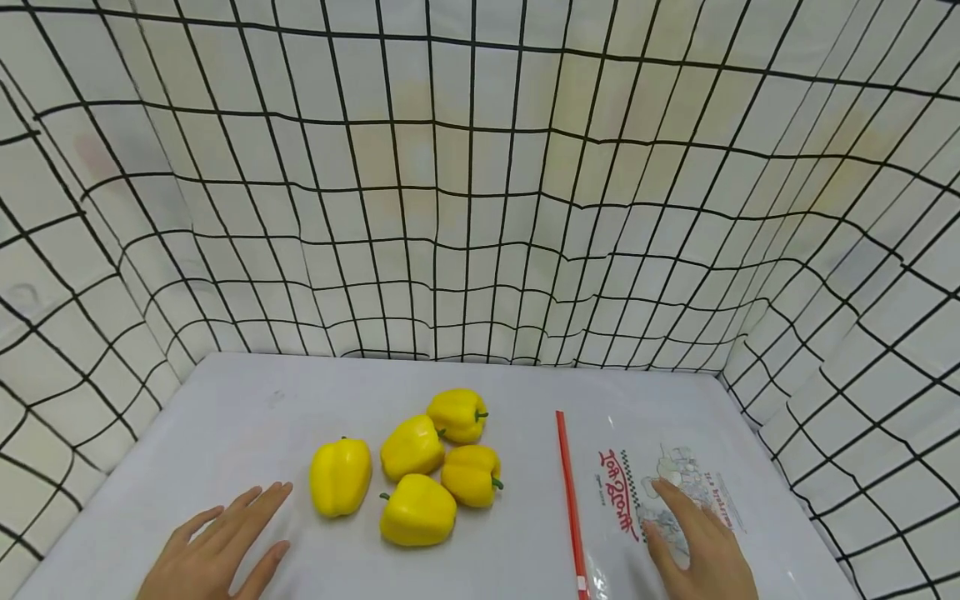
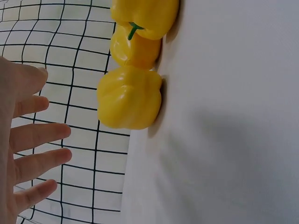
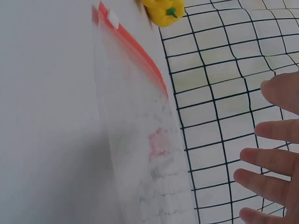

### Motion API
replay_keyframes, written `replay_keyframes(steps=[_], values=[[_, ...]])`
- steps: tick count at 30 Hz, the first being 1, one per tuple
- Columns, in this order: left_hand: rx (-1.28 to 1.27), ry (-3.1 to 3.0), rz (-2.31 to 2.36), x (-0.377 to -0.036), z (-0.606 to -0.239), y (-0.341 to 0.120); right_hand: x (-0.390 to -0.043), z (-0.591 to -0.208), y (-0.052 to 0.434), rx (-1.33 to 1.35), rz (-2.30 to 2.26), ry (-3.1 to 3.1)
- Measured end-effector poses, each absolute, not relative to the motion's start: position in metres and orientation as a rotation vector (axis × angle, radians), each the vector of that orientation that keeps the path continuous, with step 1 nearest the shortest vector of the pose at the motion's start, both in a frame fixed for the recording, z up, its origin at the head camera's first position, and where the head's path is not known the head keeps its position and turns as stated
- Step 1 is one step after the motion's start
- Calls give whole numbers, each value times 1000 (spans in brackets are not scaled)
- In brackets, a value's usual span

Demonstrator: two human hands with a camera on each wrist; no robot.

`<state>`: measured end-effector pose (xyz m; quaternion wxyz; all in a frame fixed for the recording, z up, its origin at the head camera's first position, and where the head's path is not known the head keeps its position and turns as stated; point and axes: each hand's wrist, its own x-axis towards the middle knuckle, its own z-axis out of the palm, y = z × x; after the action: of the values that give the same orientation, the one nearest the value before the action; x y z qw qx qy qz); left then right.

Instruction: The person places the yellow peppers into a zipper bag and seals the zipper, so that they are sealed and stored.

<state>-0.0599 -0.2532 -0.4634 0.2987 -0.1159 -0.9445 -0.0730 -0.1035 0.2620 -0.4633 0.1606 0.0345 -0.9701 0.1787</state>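
Note:
Several yellow bell peppers lie on the white table. One pepper (image 1: 341,477) sits apart at the left, nearest my left hand (image 1: 217,546); the front pepper (image 1: 417,510) and the others cluster to its right. My left hand holds nothing, its fingers spread, as the left wrist view also shows beside a pepper (image 2: 129,98). On the right lies a clear plastic zip bag (image 1: 611,442) with a red zip edge (image 1: 568,500) and red and black print. Over the bag's printed part hovers my right hand (image 1: 701,542), fingers extended and holding nothing. The white zip slider (image 3: 112,18) shows in the right wrist view.
A white wall with a black grid (image 1: 465,208) encloses the back and both sides of the table (image 1: 255,400). Bare tabletop lies between the pepper cluster and the red zip edge.

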Motion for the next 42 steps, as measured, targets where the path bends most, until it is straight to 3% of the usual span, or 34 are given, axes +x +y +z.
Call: replay_keyframes(steps=[5, 18, 26, 33, 42], values=[[-238, -2540, -296, -57, -459, -239, -105, -467, 250, 84, 584, -2747], [-335, -2524, -514, -70, -470, -213, -101, -473, 211, -169, 792, -2657], [-138, -2626, -751, -69, -471, -186, -99, -480, 190, -360, 917, -2721], [-202, -2555, -880, -75, -478, -173, -102, -485, 182, -538, 939, -2900], [-209, -2620, -1030, -83, -481, -163, -105, -500, 177, -446, 823, -2976]])
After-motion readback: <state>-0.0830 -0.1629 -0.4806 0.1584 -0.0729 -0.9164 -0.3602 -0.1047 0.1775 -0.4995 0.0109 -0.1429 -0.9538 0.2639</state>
